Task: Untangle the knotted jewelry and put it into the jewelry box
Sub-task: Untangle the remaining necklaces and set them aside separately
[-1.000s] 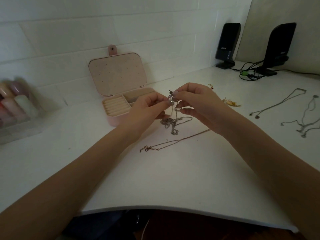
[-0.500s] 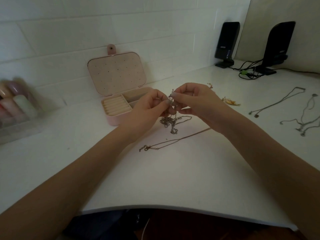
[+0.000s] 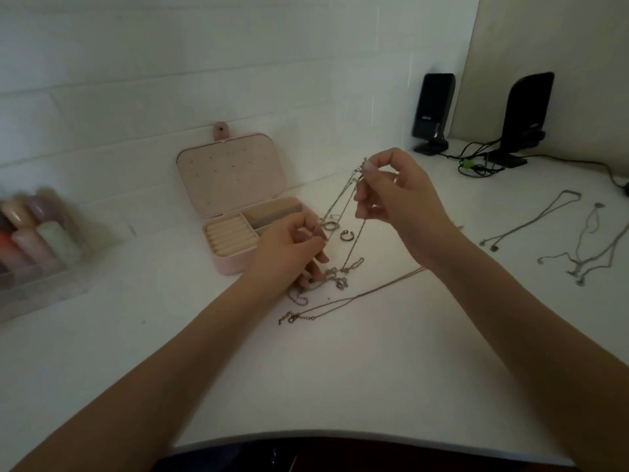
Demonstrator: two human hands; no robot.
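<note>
Pale pink jewelry box point(image 3: 235, 264) at ten o'clock of the hands, cream ring rolls inside, its lid dotted with tiny dark holes. Silver chains point(image 3: 343, 212). White table point(image 3: 340, 376). Two black speakers point(image 3: 434, 112) at one o'clock. Pastel bottles point(image 3: 30, 229) at nine.

A single wide-angle camera, worn on the person's head, looks forward and down across a white table point(image 3: 340, 386) toward a white tiled wall point(image 3: 204, 80). Both forearms enter from the bottom corners, and the left hand point(image 3: 289, 247) and right hand point(image 3: 398, 195) meet close below the lens near mid-frame. The pink jewelry box point(image 3: 235, 206) sits just beyond them, left of centre. Two black speakers point(image 3: 434, 112) mark the far right corner. Lens distortion bows the table's near edge. No second view exists.
</note>
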